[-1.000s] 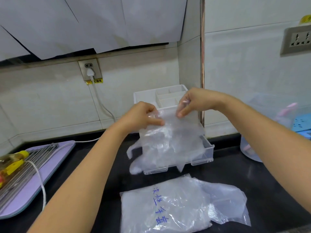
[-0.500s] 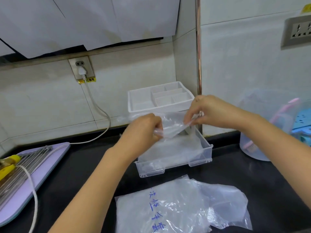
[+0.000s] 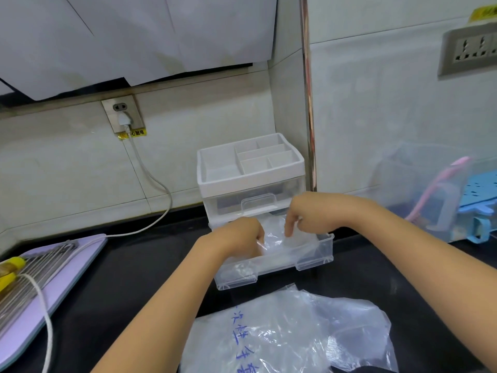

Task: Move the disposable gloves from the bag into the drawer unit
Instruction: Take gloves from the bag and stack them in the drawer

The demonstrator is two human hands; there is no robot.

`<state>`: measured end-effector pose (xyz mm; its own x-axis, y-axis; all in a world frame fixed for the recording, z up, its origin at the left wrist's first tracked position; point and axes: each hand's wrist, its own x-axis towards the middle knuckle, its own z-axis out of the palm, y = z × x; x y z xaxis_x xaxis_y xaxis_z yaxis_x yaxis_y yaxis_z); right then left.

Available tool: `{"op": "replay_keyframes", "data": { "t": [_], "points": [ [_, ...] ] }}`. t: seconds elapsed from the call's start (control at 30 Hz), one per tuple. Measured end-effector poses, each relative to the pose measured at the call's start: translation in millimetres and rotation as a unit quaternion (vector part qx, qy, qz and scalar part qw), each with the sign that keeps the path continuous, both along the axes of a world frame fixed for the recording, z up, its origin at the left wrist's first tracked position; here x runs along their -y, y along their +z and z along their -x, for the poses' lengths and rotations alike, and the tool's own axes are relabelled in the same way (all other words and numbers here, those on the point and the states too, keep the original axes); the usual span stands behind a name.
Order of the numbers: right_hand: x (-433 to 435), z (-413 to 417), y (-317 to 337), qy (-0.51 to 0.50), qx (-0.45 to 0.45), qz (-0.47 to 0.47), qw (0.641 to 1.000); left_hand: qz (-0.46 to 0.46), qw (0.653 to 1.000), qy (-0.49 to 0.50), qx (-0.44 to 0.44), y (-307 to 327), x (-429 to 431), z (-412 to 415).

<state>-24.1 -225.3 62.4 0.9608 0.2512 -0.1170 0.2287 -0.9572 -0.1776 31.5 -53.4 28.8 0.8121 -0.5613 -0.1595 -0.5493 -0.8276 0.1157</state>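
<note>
A white drawer unit [image 3: 250,181] with a divided top tray stands against the wall corner. Its clear lower drawer [image 3: 314,261] is pulled out toward me. Thin clear disposable gloves [image 3: 279,238] lie crumpled inside that drawer. My left hand [image 3: 239,238] and my right hand [image 3: 309,211] are both down in the drawer, fingers pinching and pressing the gloves. The clear plastic bag [image 3: 290,335] with blue writing lies flat on the black counter in front of the drawer.
A lilac board [image 3: 67,267] with metal skewers and a yellow-handled item sits at the left, crossed by a white cable [image 3: 150,179] from the wall socket. At the right stand a clear jug [image 3: 419,189] with a pink tool and a blue rack [image 3: 481,200].
Both hands have lowered the gloves from chest height, folded them, and pushed them down into the open drawer. The view has tilted, showing the unit's upper drawer.
</note>
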Motion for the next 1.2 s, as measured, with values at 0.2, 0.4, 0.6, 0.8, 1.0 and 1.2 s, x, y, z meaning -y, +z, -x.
{"op": "replay_keyframes", "data": {
  "t": [0.2, 0.4, 0.6, 0.8, 1.0, 1.2],
  "points": [
    [-19, -5, -5, -0.025, -0.035, -0.079, 0.996, 0.032, 0.999, -0.008, 0.005, -4, 1, 2],
    [-29, -17, -25, -0.045, -0.029, 0.044, 0.998, -0.032, 0.999, -0.014, 0.008, 10, -10, 12],
    [-29, -22, -30, -0.033, -0.077, 0.109, 0.991, 0.024, 0.999, 0.032, 0.006, 44, -19, 30],
    [-30, -29, -32, -0.05, -0.088, 0.148, 0.984, 0.097, 0.995, 0.008, 0.02, 24, 16, 26],
    [-31, -31, -32, -0.051, -0.094, 0.175, 0.979, -0.033, 0.998, 0.043, -0.04, 0, 27, 15],
    [-38, -28, -18, -0.103, -0.123, 0.205, 0.966, -0.18, 0.979, 0.083, -0.043, 7, 9, 0]
  ]
}}
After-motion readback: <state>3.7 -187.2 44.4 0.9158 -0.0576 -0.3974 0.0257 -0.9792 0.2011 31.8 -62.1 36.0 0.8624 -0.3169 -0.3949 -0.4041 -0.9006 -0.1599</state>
